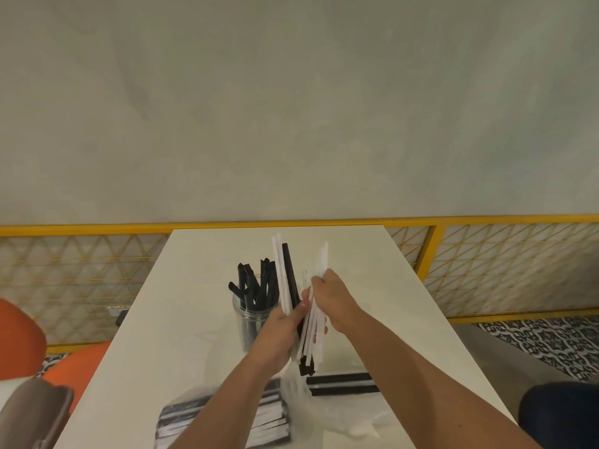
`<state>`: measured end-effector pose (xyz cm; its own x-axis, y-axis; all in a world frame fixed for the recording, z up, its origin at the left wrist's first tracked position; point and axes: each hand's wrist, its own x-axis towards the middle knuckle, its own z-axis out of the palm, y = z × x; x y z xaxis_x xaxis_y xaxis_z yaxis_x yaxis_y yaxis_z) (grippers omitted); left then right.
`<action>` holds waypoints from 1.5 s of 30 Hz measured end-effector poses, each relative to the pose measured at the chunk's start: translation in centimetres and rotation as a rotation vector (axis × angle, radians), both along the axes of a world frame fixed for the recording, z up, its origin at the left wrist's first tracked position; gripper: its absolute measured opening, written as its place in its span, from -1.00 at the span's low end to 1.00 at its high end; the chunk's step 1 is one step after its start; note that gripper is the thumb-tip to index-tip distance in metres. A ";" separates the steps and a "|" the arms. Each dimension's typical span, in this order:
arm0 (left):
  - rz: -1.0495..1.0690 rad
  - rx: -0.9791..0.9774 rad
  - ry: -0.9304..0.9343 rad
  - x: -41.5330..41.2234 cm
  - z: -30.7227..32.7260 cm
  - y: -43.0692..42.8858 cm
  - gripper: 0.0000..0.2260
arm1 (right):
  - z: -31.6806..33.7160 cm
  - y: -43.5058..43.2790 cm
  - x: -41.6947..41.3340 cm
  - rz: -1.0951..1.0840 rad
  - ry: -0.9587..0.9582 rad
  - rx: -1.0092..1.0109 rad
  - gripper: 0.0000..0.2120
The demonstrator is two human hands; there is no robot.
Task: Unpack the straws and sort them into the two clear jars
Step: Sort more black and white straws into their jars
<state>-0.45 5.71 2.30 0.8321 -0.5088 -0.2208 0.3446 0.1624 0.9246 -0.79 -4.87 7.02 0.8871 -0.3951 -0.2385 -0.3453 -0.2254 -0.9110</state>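
The left hand (280,335) has its grip closed round a mixed bundle (280,273) of white and black straws, thumb pressed across the front, and holds the bundle nearly upright above the bench (194,286). The right hand (332,299) is just beside it. Its grip pinches a few white straws (323,260) at the right side of the same bundle, fingers curled over them, so that they lean slightly away from the rest at the top. The lower ends of the bundle, black tips among them, hang just above the bench.

Just left of the hands a clear jar (249,322) stands upright on the bench, with black straws (259,286) standing in it and fanning out above its rim. Whether the left hand touches the jar cannot be told.

Nearer the person, a few loose straws (340,384), black and white, lie flat side by side below the bundle. A clear-wrapped pack (175,419) of black and white straws lies under the left forearm, and crumpled clear plastic (356,422) lies to its right.

Beyond the bench runs a yellow railing (434,241) with mesh panels, and a plain wall above it. An orange seat (19,328) is at the left, and patterned floor tiles (534,338) are at the right.
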 end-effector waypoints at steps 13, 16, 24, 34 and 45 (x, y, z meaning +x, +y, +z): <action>0.021 -0.095 0.203 2.3 0.2 2.5 -0.82 | 2.7 -3.3 3.9 -0.203 -0.615 0.162 -0.88; 0.001 -0.089 0.168 1.9 0.7 3.0 -0.81 | 0.5 -3.0 4.2 -0.138 -0.550 0.061 -0.86; -0.045 -0.098 0.145 1.5 1.5 3.9 -0.80 | -2.3 -2.8 4.1 -0.008 -0.368 -0.043 -0.79; -0.106 -0.029 0.057 1.1 1.9 3.9 -0.75 | 1.6 1.6 3.3 0.263 -0.285 -0.044 -0.69; -0.073 0.058 -0.058 2.1 1.9 7.1 -0.70 | 4.5 2.7 4.3 0.312 -0.301 0.255 -0.89</action>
